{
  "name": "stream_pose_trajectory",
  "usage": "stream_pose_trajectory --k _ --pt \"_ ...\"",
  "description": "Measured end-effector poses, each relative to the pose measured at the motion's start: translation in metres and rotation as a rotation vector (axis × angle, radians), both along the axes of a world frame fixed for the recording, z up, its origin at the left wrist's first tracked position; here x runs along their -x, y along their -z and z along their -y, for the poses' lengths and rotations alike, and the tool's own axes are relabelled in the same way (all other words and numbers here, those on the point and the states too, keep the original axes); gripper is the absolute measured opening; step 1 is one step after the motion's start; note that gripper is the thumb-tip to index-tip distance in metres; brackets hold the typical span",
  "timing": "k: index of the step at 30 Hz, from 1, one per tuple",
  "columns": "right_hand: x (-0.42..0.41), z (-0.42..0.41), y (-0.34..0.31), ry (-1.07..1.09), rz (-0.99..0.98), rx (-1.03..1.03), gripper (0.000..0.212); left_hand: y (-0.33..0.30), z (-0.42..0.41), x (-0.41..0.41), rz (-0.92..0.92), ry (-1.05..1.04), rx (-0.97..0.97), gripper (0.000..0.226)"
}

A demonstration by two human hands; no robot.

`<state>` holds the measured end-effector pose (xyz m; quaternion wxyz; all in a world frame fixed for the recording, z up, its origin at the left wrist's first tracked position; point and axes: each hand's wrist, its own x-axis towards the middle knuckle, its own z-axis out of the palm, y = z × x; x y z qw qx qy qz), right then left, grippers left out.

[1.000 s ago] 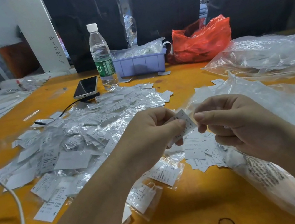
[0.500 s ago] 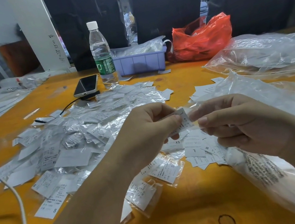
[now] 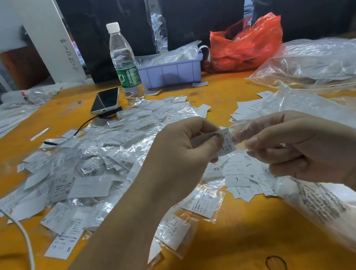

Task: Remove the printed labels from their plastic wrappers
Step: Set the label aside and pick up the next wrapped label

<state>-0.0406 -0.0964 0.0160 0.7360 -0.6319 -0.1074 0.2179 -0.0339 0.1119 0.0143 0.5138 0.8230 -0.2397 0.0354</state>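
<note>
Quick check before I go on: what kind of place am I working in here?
Probably a garment packing or sorting workshop bench, not a home. An orange table carries a heap of wrapped size labels, marked S, L, XS, with big clear bags and a parts bin at the back.

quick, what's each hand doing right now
Left hand: pinching the printed label marked L.
Right hand: pinching the clear plastic wrapper at the label's other end.
</note>
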Motion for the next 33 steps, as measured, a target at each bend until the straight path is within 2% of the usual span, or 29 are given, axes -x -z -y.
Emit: stream_pose_trajectory --k 6,13,17,20,23,28,30,32,33 --pt "-0.001 -0.001 0.001 -0.003 0.014 0.029 0.019 0.001 0.002 0.002 0.047 -0.011 0.008 0.010" --pt "0.003 -0.006 0.004 0.001 0.076 0.069 0.004 0.004 0.006 0.002 0.081 -0.048 0.011 0.008" --pt "0.003 -0.007 0.007 0.021 0.104 0.078 0.005 0.004 0.007 0.002 0.041 -0.014 0.002 0.007" --pt "0.003 -0.006 0.008 0.023 0.115 0.074 0.014 0.003 0.005 0.002 -0.054 0.047 0.014 0.004" --pt "0.002 -0.005 0.008 0.045 0.136 0.064 0.035 0.002 0.004 0.001 -0.165 0.087 0.064 0.007" --pt "0.004 -0.007 0.007 0.023 0.171 0.095 0.039 0.002 0.006 0.002 -0.237 0.115 0.078 0.022" --pt "0.005 -0.009 0.006 0.063 0.171 0.096 0.031 0.001 0.006 0.001 -0.245 0.109 0.089 0.022" --pt "0.006 -0.010 0.004 0.119 0.179 0.095 0.011 0.000 0.002 -0.002 -0.245 0.077 0.091 0.015" --pt "0.006 -0.010 0.004 0.150 0.177 0.087 0.013 -0.001 -0.001 -0.003 -0.245 0.061 0.089 0.012"
